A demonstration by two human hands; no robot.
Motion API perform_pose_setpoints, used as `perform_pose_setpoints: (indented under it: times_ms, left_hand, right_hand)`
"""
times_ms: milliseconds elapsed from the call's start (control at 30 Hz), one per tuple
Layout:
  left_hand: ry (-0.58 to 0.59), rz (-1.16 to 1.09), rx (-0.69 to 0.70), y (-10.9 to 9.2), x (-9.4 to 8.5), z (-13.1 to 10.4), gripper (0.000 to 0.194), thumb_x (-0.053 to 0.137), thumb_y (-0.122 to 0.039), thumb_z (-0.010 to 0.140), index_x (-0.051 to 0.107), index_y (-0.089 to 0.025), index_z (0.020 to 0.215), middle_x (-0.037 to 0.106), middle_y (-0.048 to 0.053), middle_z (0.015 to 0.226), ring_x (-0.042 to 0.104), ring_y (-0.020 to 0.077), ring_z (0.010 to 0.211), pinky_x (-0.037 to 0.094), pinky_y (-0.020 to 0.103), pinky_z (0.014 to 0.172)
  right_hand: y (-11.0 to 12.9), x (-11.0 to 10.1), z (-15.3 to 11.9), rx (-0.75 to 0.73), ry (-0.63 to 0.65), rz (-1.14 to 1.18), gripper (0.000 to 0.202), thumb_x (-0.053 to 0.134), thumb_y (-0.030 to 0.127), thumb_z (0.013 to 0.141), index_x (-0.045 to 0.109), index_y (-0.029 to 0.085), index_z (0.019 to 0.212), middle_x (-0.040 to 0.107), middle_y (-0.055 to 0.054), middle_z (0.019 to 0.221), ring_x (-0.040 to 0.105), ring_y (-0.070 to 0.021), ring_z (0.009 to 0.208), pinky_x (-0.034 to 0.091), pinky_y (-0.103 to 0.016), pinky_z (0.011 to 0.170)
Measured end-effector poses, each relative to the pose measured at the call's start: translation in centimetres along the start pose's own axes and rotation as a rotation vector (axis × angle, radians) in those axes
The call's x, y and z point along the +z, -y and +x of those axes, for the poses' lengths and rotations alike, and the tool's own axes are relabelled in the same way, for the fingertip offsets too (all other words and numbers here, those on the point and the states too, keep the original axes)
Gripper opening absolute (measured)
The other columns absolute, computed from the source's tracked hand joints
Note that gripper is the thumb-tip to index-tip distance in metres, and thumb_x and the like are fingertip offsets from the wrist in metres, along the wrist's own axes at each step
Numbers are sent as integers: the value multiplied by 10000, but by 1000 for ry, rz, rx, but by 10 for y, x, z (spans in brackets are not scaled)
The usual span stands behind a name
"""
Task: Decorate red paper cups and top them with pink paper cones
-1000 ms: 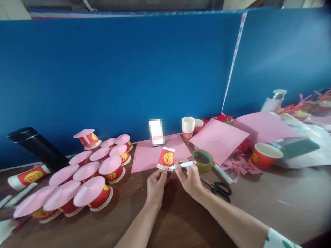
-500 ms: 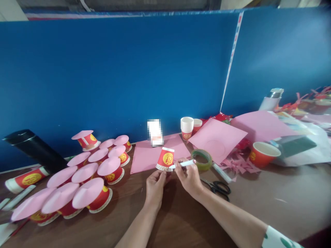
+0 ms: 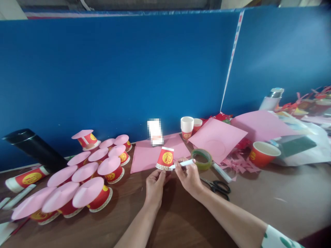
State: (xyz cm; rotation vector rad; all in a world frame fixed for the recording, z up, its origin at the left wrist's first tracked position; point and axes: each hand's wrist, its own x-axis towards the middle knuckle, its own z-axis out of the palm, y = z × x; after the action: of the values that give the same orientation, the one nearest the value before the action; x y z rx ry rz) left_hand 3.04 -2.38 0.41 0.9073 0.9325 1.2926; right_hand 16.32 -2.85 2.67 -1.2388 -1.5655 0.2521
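Note:
A red paper cup [image 3: 165,157] with a gold emblem is upside down, its wide rim facing me and marked with a zigzag pattern. My left hand [image 3: 155,182] is closed on that rim from below. Between the fingers of my right hand [image 3: 188,177] is a white marker pen [image 3: 184,164], its tip at the right side of the cup's rim. Behind the cup lies a pink paper sheet [image 3: 142,156]. Just right of my right hand are a roll of tape [image 3: 208,165] and black-handled scissors [image 3: 222,186].
Several upside-down cups with pink cone tops [image 3: 89,193] stand at left, beside a black flask [image 3: 36,148] and a lying cup [image 3: 27,179]. To the right are stacked cups [image 3: 187,128], pink paper [image 3: 217,137], shreds [image 3: 240,164] and a red cup [image 3: 264,154]. A blue partition [image 3: 129,69] stands behind.
Very little differs. The cup and the pen in my hands have shifted only slightly, with the pen tip still at the rim.

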Motion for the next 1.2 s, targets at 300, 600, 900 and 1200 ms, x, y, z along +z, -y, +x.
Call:
perform_pose_setpoints:
  times_ms: [300,600,900,1200]
  left_hand:
    - [0,-62,-25,-7,3,-1,247,686,-308,680,663,-115,833,688,64,814,640,164,772,482,303,784]
    - [-3,-62,-48,-5,2,1,238,701,-287,666,656,-118,827,688,54,790,636,143,745,472,291,795]
    - [-22,-60,-60,-6,3,1,240,720,-291,644,664,-132,814,686,42,813,623,121,773,475,238,762]
    - [-34,-53,-60,-6,3,0,243,723,-292,635,663,-130,805,684,46,827,622,119,754,483,240,746]
  right_hand:
    - [-2,3,-2,-4,39,16,211,423,277,874,559,159,763,611,-25,672,550,-142,608,400,-242,617]
    - [1,1,-2,12,36,43,213,429,279,868,563,160,754,611,-20,668,551,-137,601,400,-233,616]
    - [3,-2,1,8,-21,22,211,437,274,860,569,159,743,607,-13,648,540,-126,591,409,-213,612]
    - [1,-2,1,5,-46,14,199,437,267,859,571,166,751,613,-15,651,551,-132,602,419,-220,618]
